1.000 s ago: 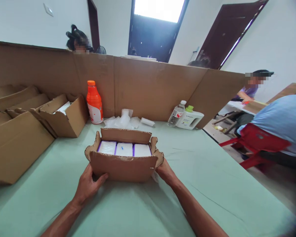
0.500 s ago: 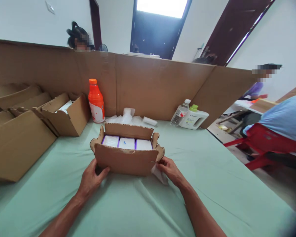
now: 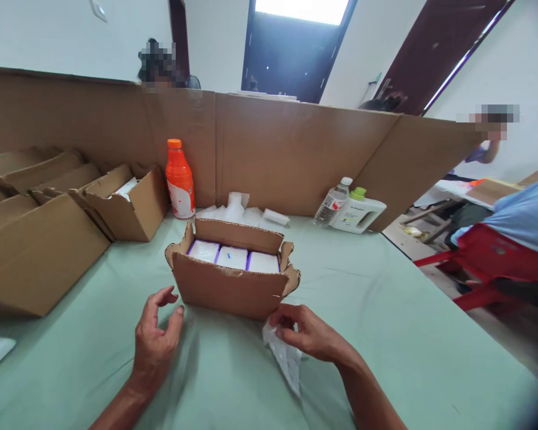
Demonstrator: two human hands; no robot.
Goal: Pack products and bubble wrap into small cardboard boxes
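Observation:
A small open cardboard box [image 3: 226,289] stands on the green table [image 3: 385,310] in front of me. It holds three white packets with purple edges [image 3: 233,258] side by side. My left hand [image 3: 155,343] hovers just off the box's near left corner, fingers curled apart and holding nothing. My right hand [image 3: 307,331] is at the box's near right corner, pinching a crumpled clear plastic wrapper [image 3: 284,358] that trails down onto the table.
An orange bottle [image 3: 180,180], a pile of white wrapped pieces [image 3: 240,214], a water bottle [image 3: 333,203] and a white jug [image 3: 357,214] stand along a cardboard wall [image 3: 291,155]. Open cardboard boxes [image 3: 40,233] fill the left. People and a red chair [image 3: 488,263] are to the right.
Both hands have let go of the box and drawn back toward me. The right hand has pulled a clear plastic wrapper out from beside the box. The left hand has opened.

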